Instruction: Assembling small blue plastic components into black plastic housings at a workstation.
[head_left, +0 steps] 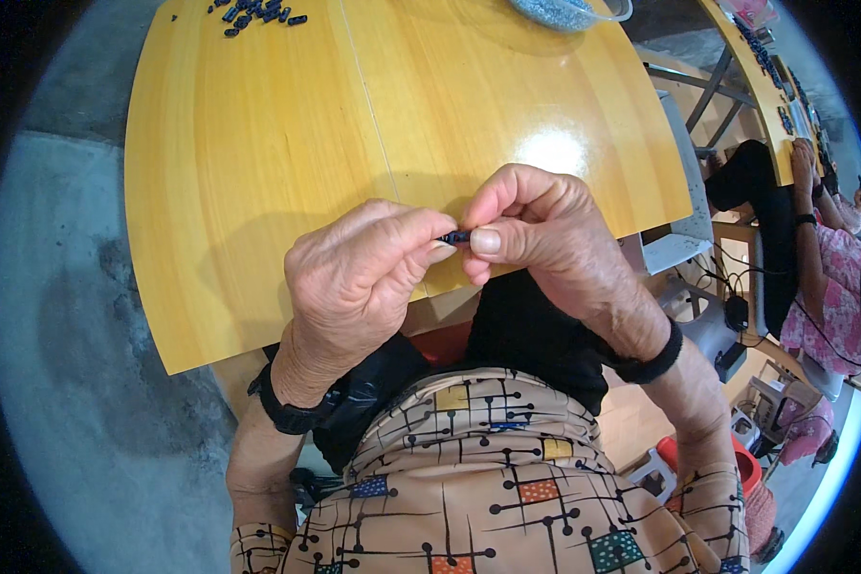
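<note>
Grey concrete floor (pixel 67 383) surrounds a yellow wooden worktop (pixel 258 163), seen from above, with one seam running down its middle. Two hands meet over its near edge. The left hand (pixel 354 277) and the right hand (pixel 536 230) are both closed narrow, thumb and fingers pinched together, and between them they hold one small dark cylindrical piece (pixel 455 235); only a short stretch of it shows between the fingertips, the rest hidden by the fingers. Each wrist carries one black band, two in all.

At the far left of the worktop lies a scatter of small dark pieces (pixel 258 13), perhaps a dozen or more, too small and too close to the frame's edge to count surely. At the far edge, one clear container (pixel 574 11) of greyish material is cut off by the top of the frame.

Below the hands, a patterned tan garment (pixel 488 478) and a black bag (pixel 545 335) fill the lap. To the right, a second worktop (pixel 770 96) bends along the rim; another person in a pink floral top (pixel 827 287) works there, their hands small and hard to make out. One red stool (pixel 737 459) stands partly hidden below.
</note>
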A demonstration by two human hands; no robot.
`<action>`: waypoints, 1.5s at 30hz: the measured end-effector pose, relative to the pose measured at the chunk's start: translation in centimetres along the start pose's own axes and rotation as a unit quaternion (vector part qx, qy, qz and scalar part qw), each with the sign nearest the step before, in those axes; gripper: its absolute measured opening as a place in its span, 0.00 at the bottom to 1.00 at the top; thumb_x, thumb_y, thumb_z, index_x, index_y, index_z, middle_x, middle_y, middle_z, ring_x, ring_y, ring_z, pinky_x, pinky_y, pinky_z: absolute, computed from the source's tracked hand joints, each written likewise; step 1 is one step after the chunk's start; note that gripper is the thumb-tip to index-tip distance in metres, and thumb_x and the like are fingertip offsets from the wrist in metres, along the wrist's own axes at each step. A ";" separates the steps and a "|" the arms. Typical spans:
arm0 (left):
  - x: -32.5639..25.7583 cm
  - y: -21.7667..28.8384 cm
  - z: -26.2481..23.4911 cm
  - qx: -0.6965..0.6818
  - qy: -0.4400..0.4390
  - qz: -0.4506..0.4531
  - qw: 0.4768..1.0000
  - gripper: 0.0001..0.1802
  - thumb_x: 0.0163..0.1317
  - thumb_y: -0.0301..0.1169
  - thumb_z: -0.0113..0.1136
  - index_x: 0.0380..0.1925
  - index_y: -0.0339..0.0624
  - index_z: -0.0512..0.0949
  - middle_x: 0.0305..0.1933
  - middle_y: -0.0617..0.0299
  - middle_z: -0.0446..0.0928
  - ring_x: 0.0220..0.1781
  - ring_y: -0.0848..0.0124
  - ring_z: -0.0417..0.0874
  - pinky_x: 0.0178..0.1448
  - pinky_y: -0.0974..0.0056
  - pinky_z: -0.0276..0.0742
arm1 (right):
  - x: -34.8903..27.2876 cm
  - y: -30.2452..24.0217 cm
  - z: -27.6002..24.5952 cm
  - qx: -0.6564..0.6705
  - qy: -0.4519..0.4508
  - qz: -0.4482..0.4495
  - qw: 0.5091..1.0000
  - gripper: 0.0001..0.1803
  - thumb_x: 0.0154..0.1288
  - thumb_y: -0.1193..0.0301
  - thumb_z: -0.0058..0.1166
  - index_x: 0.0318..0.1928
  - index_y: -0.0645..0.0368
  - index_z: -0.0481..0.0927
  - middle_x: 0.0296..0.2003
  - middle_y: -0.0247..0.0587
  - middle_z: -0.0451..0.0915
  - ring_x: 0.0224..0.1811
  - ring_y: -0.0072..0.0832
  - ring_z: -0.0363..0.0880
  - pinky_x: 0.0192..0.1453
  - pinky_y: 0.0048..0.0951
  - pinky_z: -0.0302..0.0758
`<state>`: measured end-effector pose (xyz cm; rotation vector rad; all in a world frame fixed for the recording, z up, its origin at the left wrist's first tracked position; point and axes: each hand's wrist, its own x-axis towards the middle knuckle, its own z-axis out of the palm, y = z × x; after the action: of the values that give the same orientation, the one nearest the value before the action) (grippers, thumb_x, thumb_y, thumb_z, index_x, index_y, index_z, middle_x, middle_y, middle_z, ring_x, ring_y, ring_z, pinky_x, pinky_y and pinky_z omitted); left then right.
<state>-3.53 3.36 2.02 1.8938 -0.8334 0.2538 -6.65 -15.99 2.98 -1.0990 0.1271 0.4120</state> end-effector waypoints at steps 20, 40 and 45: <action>0.4 1.1 -0.5 -0.032 -0.032 -0.008 0.999 0.08 0.51 0.27 0.68 0.31 0.37 0.81 0.24 0.58 0.79 0.25 0.68 0.80 0.28 0.69 0.72 | 0.8 -0.1 -0.9 0.034 -0.079 0.043 0.995 0.12 0.56 0.76 0.65 0.39 0.65 0.77 0.28 0.40 0.81 0.27 0.23 0.80 0.34 0.22 0.79; 0.8 0.4 -0.2 -0.004 0.008 -0.045 0.999 0.06 0.48 0.18 0.64 0.28 0.37 0.80 0.23 0.58 0.76 0.22 0.69 0.78 0.25 0.68 0.72 | 0.1 -0.1 1.4 -0.068 0.060 0.018 0.996 0.06 0.64 0.74 0.57 0.35 0.66 0.78 0.26 0.36 0.80 0.25 0.19 0.79 0.29 0.20 0.79; 0.9 -0.5 -0.6 0.041 -0.011 -0.045 0.998 0.05 0.47 0.19 0.64 0.26 0.39 0.80 0.21 0.58 0.75 0.19 0.68 0.77 0.23 0.66 0.71 | 0.1 0.4 2.0 -0.075 0.087 0.008 0.993 0.09 0.67 0.73 0.54 0.39 0.68 0.79 0.28 0.38 0.80 0.25 0.20 0.79 0.30 0.20 0.79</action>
<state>-2.43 3.65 2.44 2.0077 -0.7603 0.2159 -6.93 -14.06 3.48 -1.2828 0.2615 0.3442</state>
